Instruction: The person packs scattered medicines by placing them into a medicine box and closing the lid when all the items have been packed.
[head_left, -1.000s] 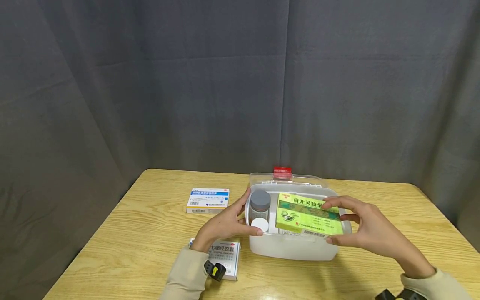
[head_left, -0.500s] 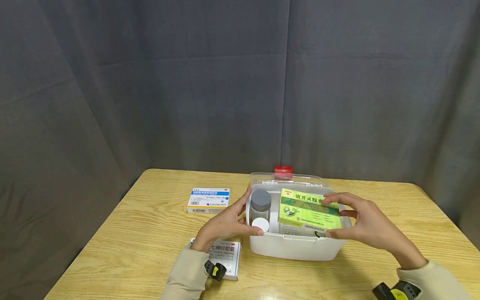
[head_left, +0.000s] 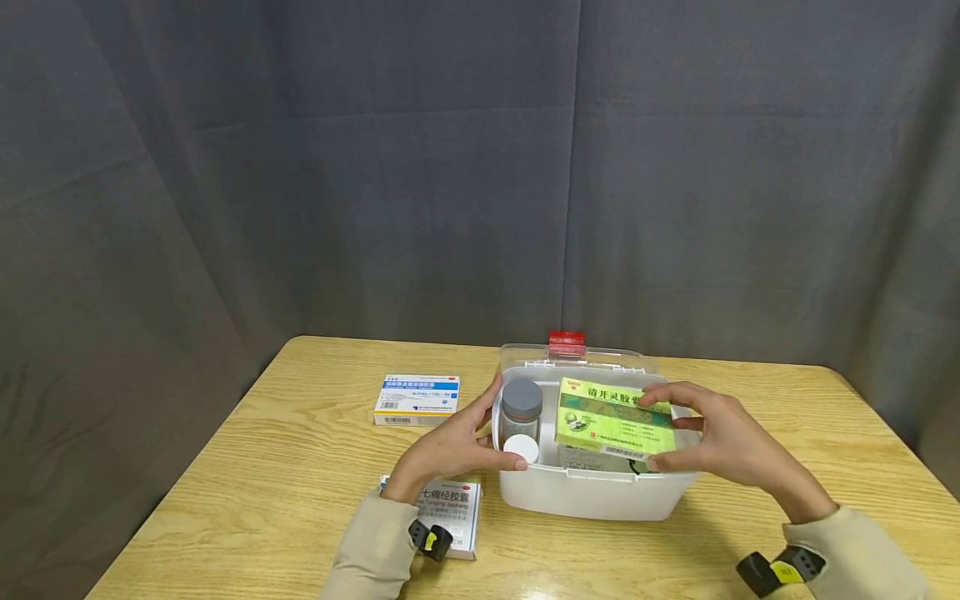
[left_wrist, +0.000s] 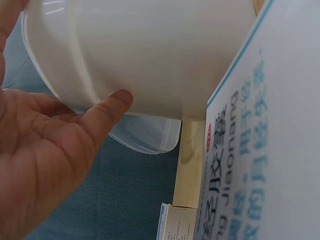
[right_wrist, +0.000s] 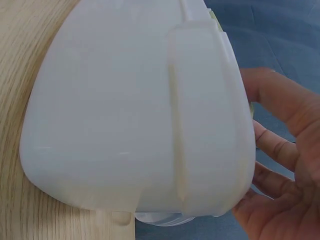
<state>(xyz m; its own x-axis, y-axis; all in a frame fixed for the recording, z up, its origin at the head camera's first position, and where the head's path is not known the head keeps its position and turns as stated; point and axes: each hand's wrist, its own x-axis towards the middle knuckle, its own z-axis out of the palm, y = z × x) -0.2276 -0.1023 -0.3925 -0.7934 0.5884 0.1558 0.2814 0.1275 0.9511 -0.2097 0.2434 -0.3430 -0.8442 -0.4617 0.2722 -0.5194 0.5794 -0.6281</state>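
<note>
Yellow-green flat cardboard carton (head_left: pixel 613 419), pinched by the right hand (head_left: pixel 723 440), has shifted slightly left, seemingly better aligned with the white plastic tub (head_left: pixel 588 497) near the tabletop (head_left: pixel 247 508)'s far edge; the left hand (head_left: pixel 452 443) grips the tub.

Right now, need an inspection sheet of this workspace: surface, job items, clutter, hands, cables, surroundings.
Surface: light wood-grain table.
Job items: yellow-green printed cardboard box, tilted over the opening of a white translucent plastic bin; bin's clear plastic lid with red latch stands open at the back. Inside, on the left: grey-capped bottle, round white cap.
Clutter: white-and-blue cardboard carton, lying flat; white-and-grey printed carton, partly hidden in the head view.
Hands: left hand holds the bin's left end; right hand pinches the yellow-green box at its right end.
Cables: nothing seen.
Surroundings: dark grey fabric curtain behind the table.
</note>
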